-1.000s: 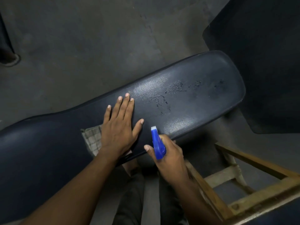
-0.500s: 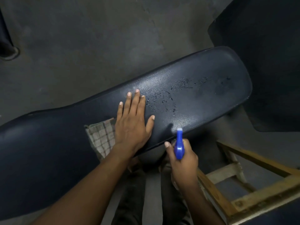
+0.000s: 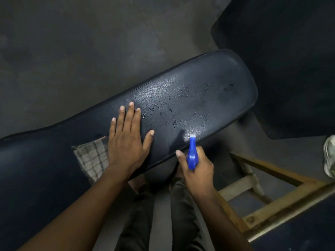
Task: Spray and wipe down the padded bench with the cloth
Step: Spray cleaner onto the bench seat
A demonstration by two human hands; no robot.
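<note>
The dark padded bench (image 3: 217, 84) runs diagonally from lower left to upper right, with wet droplets scattered over its right half. My left hand (image 3: 126, 140) lies flat on the padding with fingers spread, its heel and wrist over a checked cloth (image 3: 91, 157) that sticks out to the left. My right hand (image 3: 196, 167) grips a blue spray bottle (image 3: 192, 153) just off the bench's near edge, with the white nozzle pointing at the pad. The bottle's body is hidden by the hand.
A wooden stool frame (image 3: 272, 205) stands at the lower right, close to my right forearm. A second dark pad (image 3: 290, 60) fills the upper right. Grey concrete floor (image 3: 81, 51) lies beyond the bench. A pale crumpled object (image 3: 330, 156) shows at the right edge.
More droplets cover the bench's right half than a second ago. My right hand with the spray bottle has shifted right along the near edge. My left hand slid slightly right over the cloth.
</note>
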